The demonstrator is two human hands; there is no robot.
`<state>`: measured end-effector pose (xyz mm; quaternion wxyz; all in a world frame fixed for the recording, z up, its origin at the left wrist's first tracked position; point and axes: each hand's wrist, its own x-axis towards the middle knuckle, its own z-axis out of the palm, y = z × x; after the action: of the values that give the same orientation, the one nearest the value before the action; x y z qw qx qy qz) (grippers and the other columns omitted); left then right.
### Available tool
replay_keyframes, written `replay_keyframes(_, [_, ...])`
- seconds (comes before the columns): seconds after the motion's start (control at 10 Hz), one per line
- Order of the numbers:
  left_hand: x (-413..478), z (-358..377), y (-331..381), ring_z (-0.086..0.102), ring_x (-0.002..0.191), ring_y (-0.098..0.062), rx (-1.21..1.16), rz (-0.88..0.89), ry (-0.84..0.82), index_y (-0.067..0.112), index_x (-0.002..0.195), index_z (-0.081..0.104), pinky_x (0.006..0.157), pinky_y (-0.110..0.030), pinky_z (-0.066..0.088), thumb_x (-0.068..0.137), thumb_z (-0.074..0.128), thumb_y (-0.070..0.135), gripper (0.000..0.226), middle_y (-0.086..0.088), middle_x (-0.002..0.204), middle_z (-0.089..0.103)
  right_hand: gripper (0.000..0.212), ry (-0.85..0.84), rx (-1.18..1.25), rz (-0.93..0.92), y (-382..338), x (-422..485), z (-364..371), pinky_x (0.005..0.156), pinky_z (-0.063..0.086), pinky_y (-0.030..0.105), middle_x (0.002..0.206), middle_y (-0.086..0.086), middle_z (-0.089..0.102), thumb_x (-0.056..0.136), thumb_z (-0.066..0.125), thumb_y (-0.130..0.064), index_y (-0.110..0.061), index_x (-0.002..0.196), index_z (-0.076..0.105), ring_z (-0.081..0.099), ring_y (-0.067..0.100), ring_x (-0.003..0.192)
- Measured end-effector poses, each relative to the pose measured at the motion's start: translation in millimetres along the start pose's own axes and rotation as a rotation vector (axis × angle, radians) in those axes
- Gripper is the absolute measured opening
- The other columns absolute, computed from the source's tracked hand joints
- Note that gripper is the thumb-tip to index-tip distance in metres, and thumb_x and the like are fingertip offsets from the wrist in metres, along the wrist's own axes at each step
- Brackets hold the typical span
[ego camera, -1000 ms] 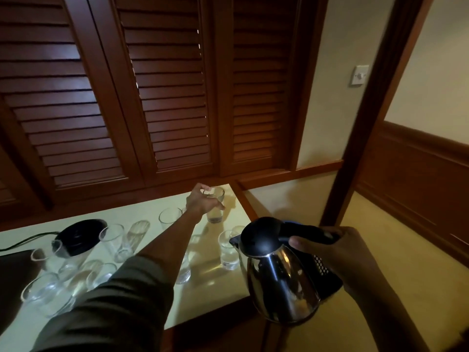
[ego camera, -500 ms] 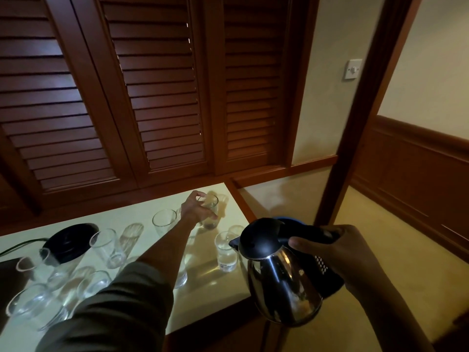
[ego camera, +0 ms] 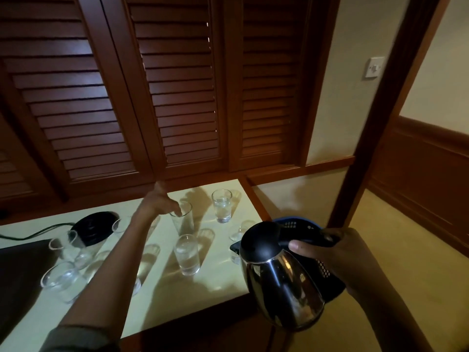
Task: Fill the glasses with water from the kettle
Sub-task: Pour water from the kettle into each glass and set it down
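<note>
The right hand point(ego camera: 327, 252) is wrapped round the handle of the steel kettle point(ego camera: 281, 285), held upright at the bench point(ego camera: 220, 278) edge. Beyond the kettle, the left hand point(ego camera: 162, 201) has its fingertips at the rim of an empty glass point(ego camera: 184, 221); I cannot tell whether it grips. The likely next step is to draw that glass near the kettle, then pour.

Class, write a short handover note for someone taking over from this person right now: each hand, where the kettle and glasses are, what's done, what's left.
Left hand: fingertips at the rim of an empty glass mid-table; whether it has a grip is unclear.
Right hand: grip on the handle of the kettle, held upright off the near right corner of the table, not pouring.
Done: far glass and middle glass hold water.
Left: fill the glass at the left hand, then the empty glasses on the left, by the kettle base.
</note>
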<state>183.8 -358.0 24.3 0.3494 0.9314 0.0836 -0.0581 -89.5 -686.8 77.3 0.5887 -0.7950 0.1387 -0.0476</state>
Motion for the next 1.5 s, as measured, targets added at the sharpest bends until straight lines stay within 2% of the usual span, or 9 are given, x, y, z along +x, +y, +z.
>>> replay_keyframes(0.2, [-4.3,28.3,-28.9,0.062,0.094,-0.026,-0.091,-0.188,-0.196,-0.007,0.117,0.060,0.069,-0.028,0.053,0.070,0.091,0.010,0.058,-0.019,0.109,0.065,0.032,-0.018,-0.025,-0.008,-2.0,-3.4,8.6,0.066,0.058,0.032,0.072,0.002,0.082,0.059,0.089,-0.036,-0.018,0.084,0.083,0.080,0.020,0.066])
replay_keyframes(0.3, [-5.5,44.0,-43.1,0.061,0.080,-0.019,-0.238,-0.241,-0.191,0.006,0.093,0.069,0.079,-0.033,0.053,0.070,0.091,0.008,0.033,-0.014,0.093,0.072,0.045,-0.025,-0.030,0.009,-2.7,-4.1,11.7,0.069,0.061,0.035,0.073,0.002,0.082,0.050,0.086,-0.046,-0.018,0.085,0.081,0.079,0.020,0.067])
replay_keyframes(0.4, [4.3,57.7,-62.2,0.055,0.080,-0.020,-0.571,-0.120,-0.423,0.009,0.097,0.055,0.079,-0.042,0.055,0.065,0.079,-0.001,0.041,-0.012,0.080,0.062,0.043,-0.030,-0.040,0.016,-2.4,-4.4,13.1,0.067,0.060,0.033,0.072,0.000,0.081,0.048,0.084,-0.049,-0.022,0.081,0.080,0.079,0.017,0.064])
replay_keyframes(0.5, [13.6,64.9,-72.9,0.067,0.075,-0.022,-0.819,-0.138,-0.337,0.003,0.107,0.061,0.062,-0.046,0.064,0.068,0.077,0.001,0.042,-0.012,0.084,0.065,0.039,-0.036,-0.038,0.017,-3.3,-6.1,13.4,0.066,0.061,0.034,0.071,0.001,0.081,0.047,0.083,-0.048,-0.026,0.079,0.079,0.079,0.018,0.063])
replay_keyframes(0.6, [-18.4,70.6,-71.5,0.076,0.084,-0.009,-0.684,0.081,-0.099,0.015,0.133,0.055,0.080,-0.039,0.064,0.081,0.081,-0.003,0.062,-0.007,0.115,0.069,0.041,-0.040,-0.057,0.029,-3.2,-7.7,13.3,0.065,0.059,0.032,0.072,0.001,0.081,0.048,0.084,-0.048,-0.023,0.080,0.079,0.079,0.017,0.064])
replay_keyframes(0.8, [-20.0,75.3,-64.3,0.064,0.100,-0.026,-0.721,0.172,0.056,0.012,0.131,0.055,0.067,-0.022,0.061,0.078,0.082,-0.006,0.062,-0.005,0.107,0.063,0.038,-0.038,-0.070,0.020,-4.9,-10.0,14.6,0.070,0.063,0.037,0.072,0.003,0.081,0.051,0.086,-0.045,-0.020,0.080,0.080,0.079,0.020,0.065])
replay_keyframes(1.0, [-36.2,36.1,-31.0,0.069,0.103,-0.020,-0.681,0.302,0.167,0.024,0.131,0.052,0.079,-0.031,0.057,0.073,0.091,0.025,0.070,0.005,0.114,0.064,0.041,-0.071,-0.086,0.009,-9.0,-9.2,17.7,0.071,0.063,0.036,0.073,0.001,0.082,0.051,0.084,-0.046,-0.020,0.083,0.079,0.079,0.018,0.067])
replay_keyframes(1.2, [-96.0,-6.2,-5.7,0.068,0.091,0.011,-0.689,0.490,0.206,0.022,0.132,0.057,0.073,-0.007,0.052,0.076,0.089,0.011,0.065,0.005,0.115,0.071,0.046,-0.123,-0.100,-0.050,-11.9,-9.5,21.2,0.074,0.062,0.036,0.076,0.002,0.082,0.051,0.082,-0.051,-0.020,0.085,0.081,0.080,0.019,0.071])
replay_keyframes(1.5, [-197.4,-10.5,-46.6,0.074,0.106,-0.015,-0.750,0.533,0.169,0.024,0.131,0.060,0.088,-0.027,0.061,0.063,0.091,0.010,0.076,-0.001,0.118,0.074,0.031,-0.159,-0.121,-0.070,-13.6,-10.9,31.6,0.066,0.053,0.023,0.074,-0.005,0.081,0.061,0.086,-0.040,-0.022,0.085,0.080,0.078,0.008,0.068])
